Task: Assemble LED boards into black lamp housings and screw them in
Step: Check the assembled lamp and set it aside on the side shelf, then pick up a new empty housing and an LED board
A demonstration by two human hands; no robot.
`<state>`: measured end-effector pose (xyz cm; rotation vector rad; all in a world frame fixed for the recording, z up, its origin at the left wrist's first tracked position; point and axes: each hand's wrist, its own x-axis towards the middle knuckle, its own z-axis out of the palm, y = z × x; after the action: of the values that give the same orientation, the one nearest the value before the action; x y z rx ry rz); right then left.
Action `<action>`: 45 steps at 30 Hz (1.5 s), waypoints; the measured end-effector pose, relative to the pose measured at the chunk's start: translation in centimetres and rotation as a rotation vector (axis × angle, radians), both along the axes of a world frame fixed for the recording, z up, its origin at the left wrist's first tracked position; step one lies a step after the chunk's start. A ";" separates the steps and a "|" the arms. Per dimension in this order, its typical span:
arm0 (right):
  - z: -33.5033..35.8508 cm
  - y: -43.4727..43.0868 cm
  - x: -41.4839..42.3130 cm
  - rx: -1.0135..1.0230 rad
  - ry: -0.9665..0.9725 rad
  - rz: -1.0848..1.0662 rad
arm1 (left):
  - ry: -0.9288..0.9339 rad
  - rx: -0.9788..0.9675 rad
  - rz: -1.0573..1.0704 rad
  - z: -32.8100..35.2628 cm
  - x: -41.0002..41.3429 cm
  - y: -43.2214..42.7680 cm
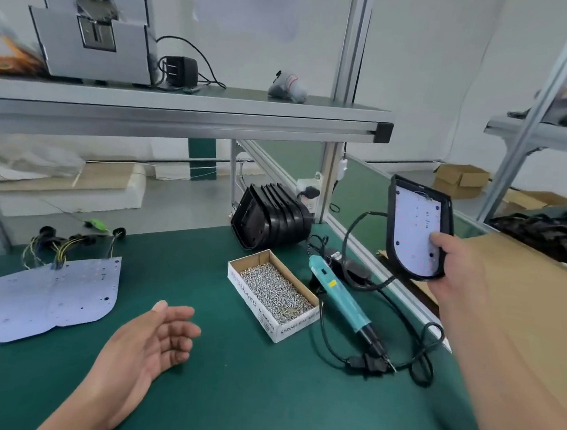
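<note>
My right hand grips a black lamp housing with a white LED board seated in it, held up in the air past the bench's right edge. My left hand hovers palm-up over the green mat, fingers relaxed, holding nothing. A pile of white LED boards with yellow-black wires lies at the left. A stack of empty black housings lies on its side at the back. An open box of screws and a teal electric screwdriver lie in the middle right.
The green bench mat ends at an aluminium rail on the right. A brown cardboard sheet lies beyond it. The screwdriver's black cable loops near the right edge. An overhead shelf carries a grey box and a power adapter.
</note>
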<state>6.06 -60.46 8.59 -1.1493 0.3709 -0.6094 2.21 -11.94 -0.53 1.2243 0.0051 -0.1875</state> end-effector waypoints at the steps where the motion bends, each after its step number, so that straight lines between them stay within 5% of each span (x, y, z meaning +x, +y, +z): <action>1: -0.5 -1.3 0.1 0.014 0.018 -0.048 | -0.001 0.002 -0.001 -0.1 0.1 0.1; 16: -6.3 -11.7 -1.8 0.156 0.143 -0.393 | -0.005 -0.014 -0.047 -0.8 0.6 0.3; 23: -6.1 -12.9 -2.3 -0.671 0.664 -0.336 | 0.005 -0.012 -0.060 -0.7 0.6 0.2; 26: -6.7 -13.5 -2.8 -0.874 0.748 -0.356 | 0.001 -0.011 -0.052 -0.5 0.3 0.2; 35: -5.8 -8.7 -4.0 -0.904 0.537 -0.591 | -0.003 0.001 -0.051 0.2 -0.3 -0.1; 45: -2.9 5.9 1.8 -1.393 0.161 -0.178 | -0.023 0.006 -0.037 0.2 -0.7 -0.2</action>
<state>7.81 -54.54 5.67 -2.5214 0.1415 -0.9658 1.51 -12.15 -0.30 1.2326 -0.0374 -0.2061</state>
